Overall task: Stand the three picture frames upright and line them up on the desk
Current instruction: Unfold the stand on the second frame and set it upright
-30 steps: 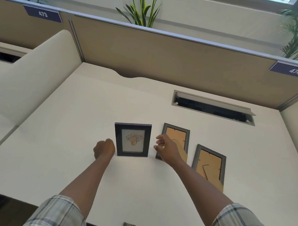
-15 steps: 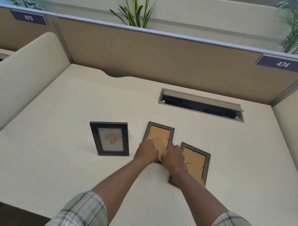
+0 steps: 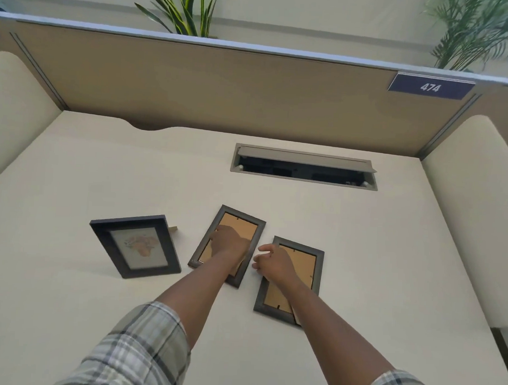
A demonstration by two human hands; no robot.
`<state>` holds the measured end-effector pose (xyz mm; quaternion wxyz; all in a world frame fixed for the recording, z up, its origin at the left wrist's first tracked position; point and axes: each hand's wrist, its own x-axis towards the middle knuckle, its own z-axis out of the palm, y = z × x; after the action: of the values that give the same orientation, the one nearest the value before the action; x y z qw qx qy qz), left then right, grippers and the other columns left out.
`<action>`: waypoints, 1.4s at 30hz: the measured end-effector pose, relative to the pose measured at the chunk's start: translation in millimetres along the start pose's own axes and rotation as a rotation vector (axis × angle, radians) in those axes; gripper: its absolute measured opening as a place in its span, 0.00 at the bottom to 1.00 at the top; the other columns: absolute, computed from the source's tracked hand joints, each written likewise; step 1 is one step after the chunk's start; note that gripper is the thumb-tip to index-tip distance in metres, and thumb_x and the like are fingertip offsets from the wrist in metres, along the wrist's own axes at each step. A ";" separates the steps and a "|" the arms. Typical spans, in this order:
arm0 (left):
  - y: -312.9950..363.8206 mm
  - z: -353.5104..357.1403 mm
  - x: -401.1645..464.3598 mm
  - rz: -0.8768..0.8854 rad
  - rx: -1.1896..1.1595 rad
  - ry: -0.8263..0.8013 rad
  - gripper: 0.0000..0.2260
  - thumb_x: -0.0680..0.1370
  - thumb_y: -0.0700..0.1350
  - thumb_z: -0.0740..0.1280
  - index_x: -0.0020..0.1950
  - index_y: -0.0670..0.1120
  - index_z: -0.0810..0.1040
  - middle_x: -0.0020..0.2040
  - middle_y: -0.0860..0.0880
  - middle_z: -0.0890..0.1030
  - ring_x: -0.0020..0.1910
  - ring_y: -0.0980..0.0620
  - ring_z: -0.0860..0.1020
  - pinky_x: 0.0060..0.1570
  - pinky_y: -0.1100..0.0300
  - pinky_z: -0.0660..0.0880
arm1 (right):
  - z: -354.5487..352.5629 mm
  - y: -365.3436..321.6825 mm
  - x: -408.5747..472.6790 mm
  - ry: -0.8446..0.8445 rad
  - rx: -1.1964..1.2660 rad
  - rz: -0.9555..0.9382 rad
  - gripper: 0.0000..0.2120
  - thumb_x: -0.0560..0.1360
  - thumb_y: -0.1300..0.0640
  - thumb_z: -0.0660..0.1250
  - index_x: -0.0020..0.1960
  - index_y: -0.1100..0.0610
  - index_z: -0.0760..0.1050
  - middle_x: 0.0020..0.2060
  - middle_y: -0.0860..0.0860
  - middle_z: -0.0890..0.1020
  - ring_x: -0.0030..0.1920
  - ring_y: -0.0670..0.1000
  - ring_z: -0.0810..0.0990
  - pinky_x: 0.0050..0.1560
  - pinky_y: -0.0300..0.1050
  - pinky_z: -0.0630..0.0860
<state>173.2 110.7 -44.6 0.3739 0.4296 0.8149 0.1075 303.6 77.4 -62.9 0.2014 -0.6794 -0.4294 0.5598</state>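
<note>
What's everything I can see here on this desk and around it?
Dark-framed picture standing upright: one, flower print, desk's left.
Grey frames lying face down, brown backs up: two, middle and right.
Cream desk: one, underneath everything.
Grey cable hatch: one, open, desk's rear.
Tan partition: one, behind the desk.
Navy sign reading 474: one, partition's upper right.
Green plants: two, behind the partition, centre and right.
Plaid sleeves: two, bottom edge.
Left hand: on the middle frame.
Right hand: over the right frame.
</note>
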 end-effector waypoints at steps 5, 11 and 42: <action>7.1 -23.3 -10.9 0.097 0.161 -0.120 0.11 0.72 0.45 0.68 0.34 0.44 0.68 0.34 0.48 0.72 0.31 0.52 0.71 0.28 0.62 0.66 | -12.4 -6.6 0.3 0.193 0.071 0.002 0.11 0.74 0.62 0.62 0.56 0.56 0.77 0.51 0.52 0.82 0.49 0.51 0.82 0.40 0.42 0.77; 10.4 -60.5 -24.7 0.127 -0.082 -0.317 0.11 0.73 0.48 0.66 0.46 0.40 0.74 0.40 0.42 0.78 0.38 0.43 0.80 0.37 0.56 0.75 | -11.8 -20.3 -3.9 0.192 0.130 0.044 0.14 0.76 0.60 0.65 0.62 0.56 0.75 0.54 0.53 0.81 0.48 0.50 0.80 0.42 0.41 0.77; -35.6 -80.0 -30.6 0.045 -0.735 -0.331 0.17 0.84 0.45 0.52 0.53 0.47 0.81 0.53 0.44 0.84 0.52 0.44 0.82 0.54 0.46 0.80 | -10.0 -19.1 -29.4 -0.039 0.271 -0.270 0.09 0.80 0.56 0.62 0.60 0.51 0.71 0.60 0.52 0.80 0.60 0.52 0.80 0.53 0.50 0.82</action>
<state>105.8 76.9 9.3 0.6266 0.2963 0.6412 0.3292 306.0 66.1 -28.3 0.3559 -0.5713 -0.4413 0.5935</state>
